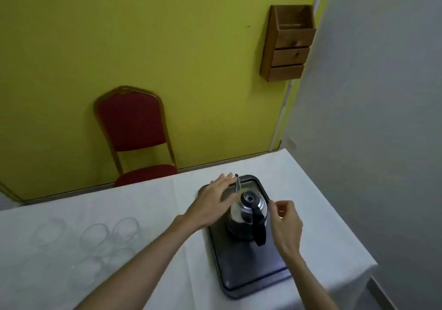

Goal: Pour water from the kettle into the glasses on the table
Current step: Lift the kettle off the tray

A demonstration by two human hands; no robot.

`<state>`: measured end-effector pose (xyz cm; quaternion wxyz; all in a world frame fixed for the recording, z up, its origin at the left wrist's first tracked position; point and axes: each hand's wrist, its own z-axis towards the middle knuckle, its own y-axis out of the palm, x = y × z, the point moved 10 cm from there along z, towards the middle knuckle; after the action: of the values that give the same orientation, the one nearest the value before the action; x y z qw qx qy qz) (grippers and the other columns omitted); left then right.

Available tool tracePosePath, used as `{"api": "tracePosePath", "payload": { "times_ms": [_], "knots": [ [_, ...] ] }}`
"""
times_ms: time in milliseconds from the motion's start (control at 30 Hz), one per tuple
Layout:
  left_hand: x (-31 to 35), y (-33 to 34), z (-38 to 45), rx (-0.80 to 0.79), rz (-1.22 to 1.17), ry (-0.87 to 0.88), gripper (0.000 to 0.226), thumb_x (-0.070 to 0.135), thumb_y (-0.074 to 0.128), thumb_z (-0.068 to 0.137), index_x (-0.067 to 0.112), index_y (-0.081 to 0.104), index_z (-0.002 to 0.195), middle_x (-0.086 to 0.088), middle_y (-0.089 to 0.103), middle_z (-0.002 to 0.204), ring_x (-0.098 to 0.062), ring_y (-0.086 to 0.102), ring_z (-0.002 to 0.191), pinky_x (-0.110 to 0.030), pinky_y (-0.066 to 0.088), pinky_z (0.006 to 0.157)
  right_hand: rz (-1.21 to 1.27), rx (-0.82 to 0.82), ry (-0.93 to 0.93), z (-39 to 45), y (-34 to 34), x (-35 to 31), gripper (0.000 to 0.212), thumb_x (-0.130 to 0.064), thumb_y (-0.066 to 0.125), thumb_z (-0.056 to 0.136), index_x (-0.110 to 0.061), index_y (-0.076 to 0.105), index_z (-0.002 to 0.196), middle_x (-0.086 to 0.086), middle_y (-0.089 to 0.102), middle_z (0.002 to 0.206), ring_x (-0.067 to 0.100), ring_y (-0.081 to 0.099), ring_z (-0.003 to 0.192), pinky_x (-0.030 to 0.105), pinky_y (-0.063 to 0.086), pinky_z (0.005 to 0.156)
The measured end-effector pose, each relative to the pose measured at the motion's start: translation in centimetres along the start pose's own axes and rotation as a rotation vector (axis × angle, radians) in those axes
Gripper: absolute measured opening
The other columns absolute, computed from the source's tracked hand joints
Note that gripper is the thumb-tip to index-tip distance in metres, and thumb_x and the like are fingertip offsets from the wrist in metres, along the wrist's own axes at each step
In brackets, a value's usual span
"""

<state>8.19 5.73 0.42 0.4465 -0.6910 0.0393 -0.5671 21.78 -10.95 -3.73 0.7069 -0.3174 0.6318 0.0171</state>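
Observation:
A steel kettle (247,214) with a black lid, a black handle and a thin curved spout stands on a dark tray (248,266) on the white table. My left hand (212,202) lies flat and open against the kettle's left side, fingers stretched toward the spout. My right hand (285,223) hovers just right of the kettle with its fingers loosely curled and nothing in them, apart from the handle. Several clear glasses (95,240) stand on the cloth to the left of the tray, well clear of both hands.
The table (334,214) ends close on the right at a grey wall and drops off at its near right corner. A red padded chair (134,128) stands behind the table by the yellow wall. A wooden box (287,44) hangs on the wall above.

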Motion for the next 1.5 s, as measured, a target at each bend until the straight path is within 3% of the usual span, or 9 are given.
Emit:
{"api": "tracePosePath", "payload": {
  "times_ms": [133, 300, 433, 567, 733, 967, 1233, 1333, 1500],
  "knots": [
    [0.3, 5.2, 1.3, -0.194, 0.074, 0.037, 0.054, 0.043, 0.043, 0.099, 0.024, 0.032, 0.149, 0.009, 0.019, 0.159, -0.004, 0.008, 0.147, -0.033, 0.006, 0.121, 0.070, -0.058, 0.171, -1.0, 2.2, 3.8, 0.036, -0.042, 0.053, 0.098, -0.010, 0.056, 0.082, 0.007, 0.065, 0.081, 0.021, 0.061, 0.077, 0.029, 0.041, 0.061],
    [0.6, 8.4, 2.2, -0.290, 0.226, 0.166, 0.061, 0.047, 0.036, 0.100, 0.021, 0.020, 0.153, 0.007, 0.009, 0.161, -0.005, -0.001, 0.148, -0.031, -0.002, 0.120, 0.167, -0.117, 0.196, -1.1, 4.4, 5.7, 0.039, -0.035, 0.044, 0.104, -0.020, 0.061, 0.072, -0.007, 0.062, 0.063, 0.007, 0.054, 0.061, 0.026, 0.042, 0.060],
    [0.5, 9.2, 2.4, -0.267, 0.213, 0.199, 0.061, 0.045, 0.035, 0.101, 0.018, 0.019, 0.153, 0.007, 0.008, 0.162, -0.004, -0.005, 0.148, -0.029, -0.004, 0.119, 0.315, -0.188, 0.249, -1.7, 5.6, 6.2, 0.045, -0.029, 0.045, 0.105, -0.020, 0.052, 0.061, -0.011, 0.048, 0.049, 0.005, 0.042, 0.050, 0.020, 0.037, 0.052],
    [0.2, 9.3, 2.3, -0.234, 0.151, 0.174, 0.058, 0.043, 0.033, 0.102, 0.018, 0.019, 0.153, 0.009, 0.008, 0.162, -0.001, -0.005, 0.147, -0.028, -0.002, 0.120, 0.407, -0.262, 0.345, -1.9, 6.6, 5.9, 0.042, -0.027, 0.044, 0.105, -0.026, 0.052, 0.063, -0.016, 0.049, 0.047, -0.003, 0.043, 0.045, 0.012, 0.037, 0.047],
    [0.1, 9.1, 1.7, -0.196, 0.083, 0.144, 0.056, 0.044, 0.027, 0.102, 0.019, 0.022, 0.152, 0.009, 0.013, 0.161, 0.000, 0.000, 0.147, -0.034, 0.004, 0.122, 0.430, -0.238, 0.398, -1.2, 6.0, 7.0, 0.044, -0.026, 0.050, 0.101, -0.024, 0.054, 0.058, -0.011, 0.042, 0.049, 0.005, 0.034, 0.047, 0.019, 0.030, 0.045],
    [0.4, 8.7, -0.8, -0.167, 0.136, 0.139, 0.058, 0.043, 0.026, 0.102, 0.016, 0.017, 0.153, 0.005, 0.010, 0.162, -0.003, -0.002, 0.148, -0.041, 0.003, 0.122, 0.517, -0.235, 0.376, -1.1, 5.0, 6.3, 0.041, -0.009, 0.052, 0.097, -0.016, 0.054, 0.057, -0.013, 0.051, 0.045, -0.001, 0.047, 0.044, 0.013, 0.039, 0.046],
    [1.6, 1.2, -4.7, 0.132, 0.299, 0.198, 0.053, 0.032, 0.026, 0.102, 0.003, 0.033, 0.146, -0.009, 0.028, 0.157, -0.015, 0.017, 0.148, -0.036, 0.013, 0.121, 0.544, -0.417, 0.258, -1.8, 8.0, 0.5, 0.060, -0.011, 0.054, 0.094, -0.021, 0.051, 0.034, -0.013, 0.041, 0.041, 0.008, 0.042, 0.046, 0.023, 0.035, 0.054],
    [2.5, -3.2, -6.8, 0.277, 0.394, 0.229, 0.047, 0.023, 0.032, 0.103, 0.000, 0.038, 0.144, -0.012, 0.035, 0.153, -0.018, 0.024, 0.146, -0.035, 0.018, 0.120, 0.561, -0.492, 0.199, -2.7, 10.1, -3.3, 0.042, -0.030, 0.063, 0.078, -0.021, 0.049, 0.040, -0.008, 0.038, 0.045, 0.020, 0.043, 0.062, 0.033, 0.033, 0.064],
    [3.2, -11.1, -10.9, 0.468, 0.516, 0.244, 0.043, 0.019, 0.039, 0.102, -0.002, 0.045, 0.139, -0.014, 0.044, 0.148, -0.020, 0.034, 0.142, -0.032, 0.020, 0.120, 0.572, -0.627, 0.127, -5.7, 14.4, -10.3, 0.031, -0.036, 0.064, 0.074, -0.019, 0.064, 0.048, 0.008, 0.057, 0.063, 0.029, 0.054, 0.078, 0.033, 0.034, 0.063]
  ]
}}
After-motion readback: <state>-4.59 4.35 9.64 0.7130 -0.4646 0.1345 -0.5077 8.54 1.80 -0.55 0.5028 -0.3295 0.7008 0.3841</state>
